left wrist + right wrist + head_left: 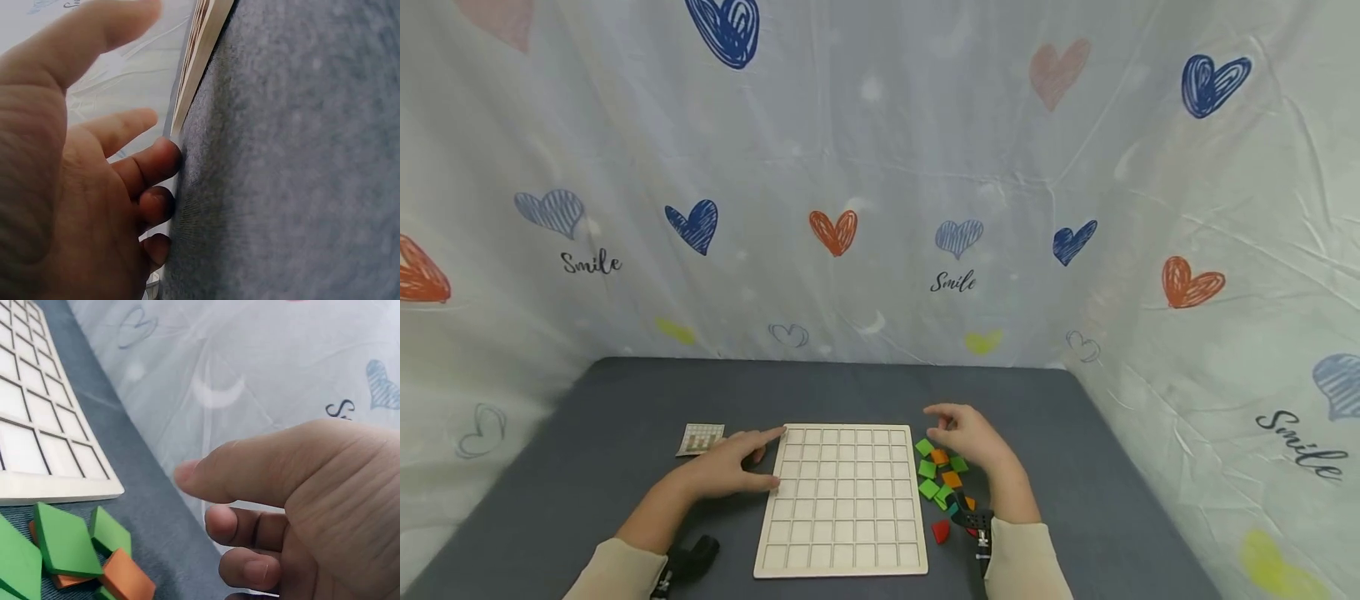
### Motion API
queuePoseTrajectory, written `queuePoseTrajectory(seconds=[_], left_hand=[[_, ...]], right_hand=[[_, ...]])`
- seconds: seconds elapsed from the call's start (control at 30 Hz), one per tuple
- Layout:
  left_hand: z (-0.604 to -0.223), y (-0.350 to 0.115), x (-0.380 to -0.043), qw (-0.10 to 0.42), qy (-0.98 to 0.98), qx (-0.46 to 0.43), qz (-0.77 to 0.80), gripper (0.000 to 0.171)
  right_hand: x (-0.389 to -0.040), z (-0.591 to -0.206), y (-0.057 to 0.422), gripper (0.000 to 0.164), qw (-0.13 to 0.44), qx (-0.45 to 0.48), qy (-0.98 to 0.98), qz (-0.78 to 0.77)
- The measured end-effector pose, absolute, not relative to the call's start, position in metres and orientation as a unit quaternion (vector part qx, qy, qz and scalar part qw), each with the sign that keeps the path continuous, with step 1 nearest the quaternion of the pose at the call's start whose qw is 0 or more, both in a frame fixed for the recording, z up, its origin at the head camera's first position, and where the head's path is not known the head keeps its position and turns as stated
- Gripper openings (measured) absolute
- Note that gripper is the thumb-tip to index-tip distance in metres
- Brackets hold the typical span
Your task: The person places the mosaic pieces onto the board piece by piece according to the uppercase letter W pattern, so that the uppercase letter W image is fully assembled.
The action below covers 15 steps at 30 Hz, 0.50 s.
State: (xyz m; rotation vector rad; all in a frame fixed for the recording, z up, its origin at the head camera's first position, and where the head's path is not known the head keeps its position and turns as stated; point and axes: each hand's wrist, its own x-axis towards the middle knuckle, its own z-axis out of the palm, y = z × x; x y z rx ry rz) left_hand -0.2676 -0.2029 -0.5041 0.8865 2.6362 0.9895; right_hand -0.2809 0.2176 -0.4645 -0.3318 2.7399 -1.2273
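Note:
A pale wooden board [841, 572] with a grid of square cells lies flat in the middle of the table. My left hand [722, 467] is at its left side, index fingertip by the far left corner and thumb at the left edge. In the left wrist view, the other fingers curl loosely beside the board's edge. To the board's right is a loose pile of green tiles [927, 469] and orange tiles [951, 479]. My right hand [970, 435] hovers at the pile's far side, its fingers loosely bent and holding nothing; the forearm hides part of the pile.
A small card [694, 440] printed with a grid lies left of the board, partly behind my left hand. A red piece [941, 532] sits near the board's right edge. The dark grey table [820, 387] is bordered by a white curtain [880, 167] with printed hearts.

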Motion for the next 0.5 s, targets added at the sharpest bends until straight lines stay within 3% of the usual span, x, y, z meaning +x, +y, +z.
queuePoseTrajectory(seconds=[0.5], left_hand=[[-0.502, -0.204, -0.268, 0.119, 0.916, 0.264, 0.276, 0.084]], right_hand=[[-0.284, -0.49, 0.214, 0.03, 0.113, -0.083, 0.909, -0.392]])
